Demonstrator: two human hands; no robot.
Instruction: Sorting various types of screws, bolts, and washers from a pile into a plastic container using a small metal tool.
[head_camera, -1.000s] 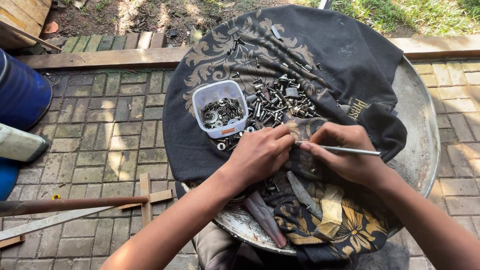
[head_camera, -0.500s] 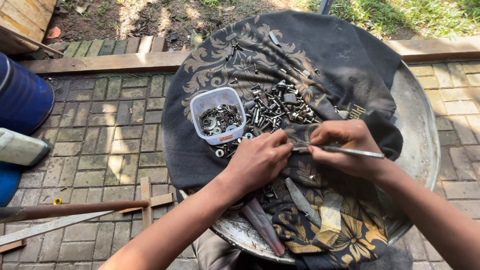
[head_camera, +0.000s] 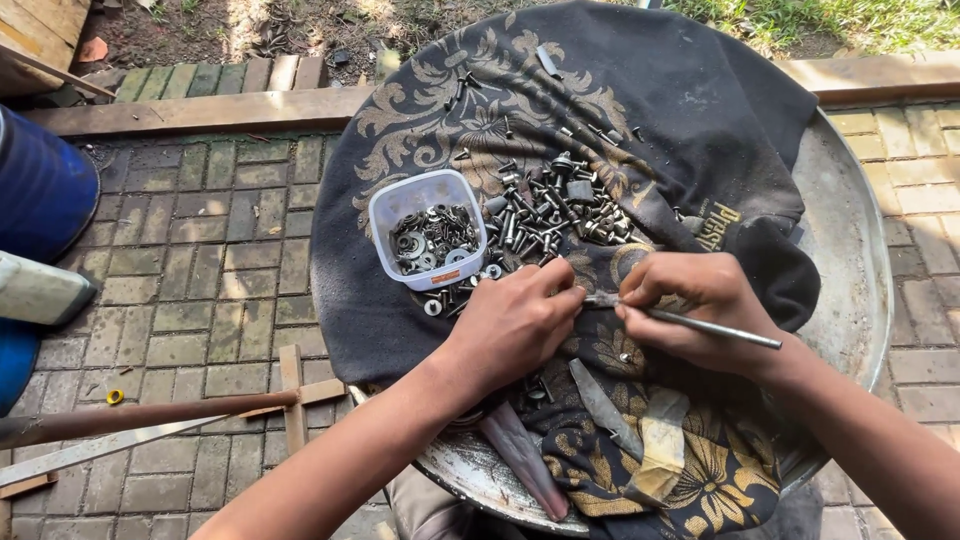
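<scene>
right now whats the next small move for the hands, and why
Probably slip the small part off the rod with the left hand. The right hand grips the rod, and the left fingertips pinch at its tip beside the tub.

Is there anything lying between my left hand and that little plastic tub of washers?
Only a few loose washers lie on the dark cloth between the left hand and the plastic tub. Nothing taller stands between them. The right hand holds a thin metal rod.

Bright dappled sunlight from above, soft shadows, sharp focus, slight wide-angle bending.
</scene>
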